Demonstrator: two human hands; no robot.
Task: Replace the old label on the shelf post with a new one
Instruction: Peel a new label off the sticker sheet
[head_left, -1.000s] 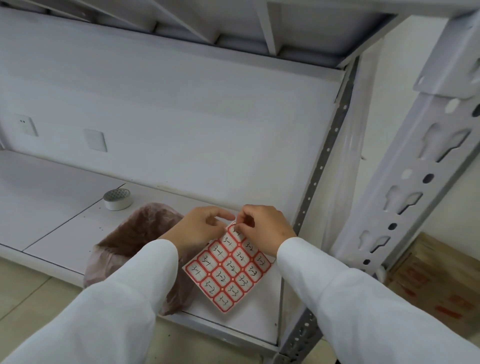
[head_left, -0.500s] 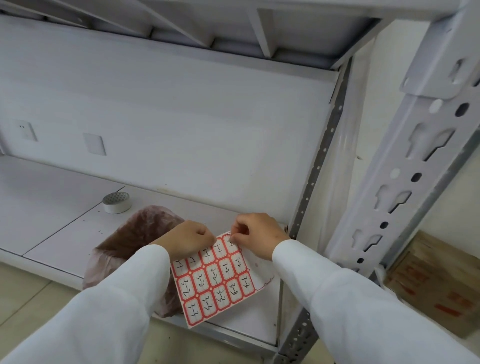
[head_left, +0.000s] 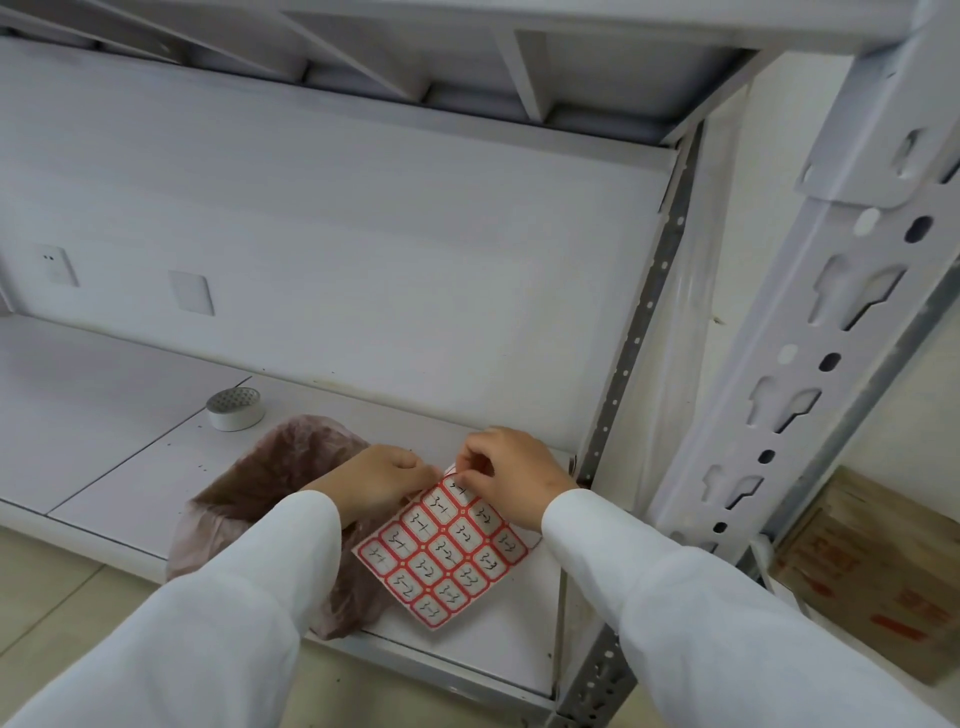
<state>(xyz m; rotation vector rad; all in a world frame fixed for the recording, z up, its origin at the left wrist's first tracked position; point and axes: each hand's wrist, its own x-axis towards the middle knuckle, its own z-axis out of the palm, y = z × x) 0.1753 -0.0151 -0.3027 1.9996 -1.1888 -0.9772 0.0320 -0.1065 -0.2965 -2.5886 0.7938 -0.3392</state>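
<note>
A sheet of red-bordered labels (head_left: 447, 551) with handwritten numbers hangs tilted over the shelf board, low in the middle of the view. My left hand (head_left: 376, 478) grips its upper left edge. My right hand (head_left: 511, 473) pinches a label at the sheet's top corner, where a small white edge curls up. The white slotted shelf post (head_left: 810, 374) rises at the right, just right of my right hand. No label shows on the visible face of the post.
A pinkish plastic bag (head_left: 270, 488) lies on the white shelf board (head_left: 119, 467) under my left arm. A roll of white tape (head_left: 235, 409) stands behind it. A cardboard box (head_left: 878, 566) sits on the floor at the right. Another shelf hangs overhead.
The label sheet has swung round in my hands, its lower end turning towards the right. Both hands stay at its top edge, and my right fingers now pinch the top corner label.
</note>
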